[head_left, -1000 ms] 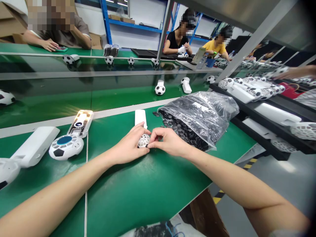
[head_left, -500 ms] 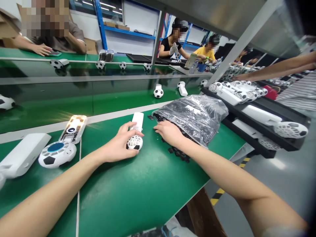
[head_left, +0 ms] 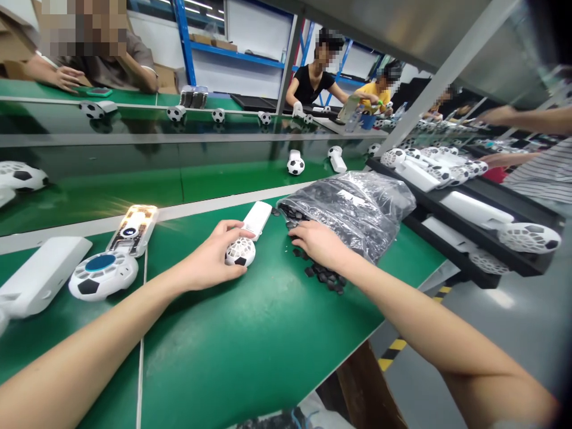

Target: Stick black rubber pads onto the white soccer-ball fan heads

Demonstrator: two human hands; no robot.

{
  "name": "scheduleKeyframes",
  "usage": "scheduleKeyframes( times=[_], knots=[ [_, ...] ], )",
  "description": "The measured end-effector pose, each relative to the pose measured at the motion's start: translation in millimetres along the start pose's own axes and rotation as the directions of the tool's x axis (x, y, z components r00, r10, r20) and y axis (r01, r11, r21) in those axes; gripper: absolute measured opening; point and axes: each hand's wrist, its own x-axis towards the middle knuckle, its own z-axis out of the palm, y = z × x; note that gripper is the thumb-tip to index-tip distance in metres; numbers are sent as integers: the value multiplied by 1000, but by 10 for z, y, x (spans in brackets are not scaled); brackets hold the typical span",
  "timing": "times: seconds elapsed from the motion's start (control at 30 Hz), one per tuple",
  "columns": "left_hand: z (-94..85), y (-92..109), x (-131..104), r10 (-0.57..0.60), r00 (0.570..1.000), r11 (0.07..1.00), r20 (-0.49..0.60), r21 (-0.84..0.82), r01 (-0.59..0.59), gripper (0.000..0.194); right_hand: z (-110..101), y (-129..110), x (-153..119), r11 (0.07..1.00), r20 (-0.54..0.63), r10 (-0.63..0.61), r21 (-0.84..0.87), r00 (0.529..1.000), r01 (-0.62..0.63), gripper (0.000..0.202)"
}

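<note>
My left hand (head_left: 217, 256) is wrapped round the ball-shaped end of a white device (head_left: 257, 220) lying on the green table (head_left: 214, 351). That end has a white lattice and a black patch, and the flat white body points away to the upper right. My right hand (head_left: 317, 241) reaches into small black pieces (head_left: 328, 275) spilling from a clear plastic bag (head_left: 353, 208). Its fingers are bent over the pieces at the bag's mouth; whether a piece is between the fingertips is too small to tell.
At the left lie a white device (head_left: 44, 274), a round part with a blue disc (head_left: 102, 277) and a lit open casing (head_left: 134, 229). Black trays (head_left: 531, 262) of devices stand right. Beyond the belt (head_left: 214, 164) people sit; another person's arms reach in at right.
The held device has turned, its body now angled to the right. My right hand has shifted slightly right over the black pieces. Devices on the belts have moved.
</note>
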Motion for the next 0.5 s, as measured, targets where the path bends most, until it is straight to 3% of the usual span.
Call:
scheduleKeyframes(
  times=[0.2,0.33,0.5],
  knots=[
    [8,17,-14,-3,1000,1000,10,5,3,51,-2,-14,61,999,69,40,8,997,-41,15],
    [-41,0,-19,15,999,1000,44,-8,-15,52,-44,-52,27,999,0,30,-19,1000,-30,22],
    [-95,-44,-21,90,990,995,108,-55,-84,56,-122,-274,-73,956,-86,-82,274,993,103,18]
  ],
)
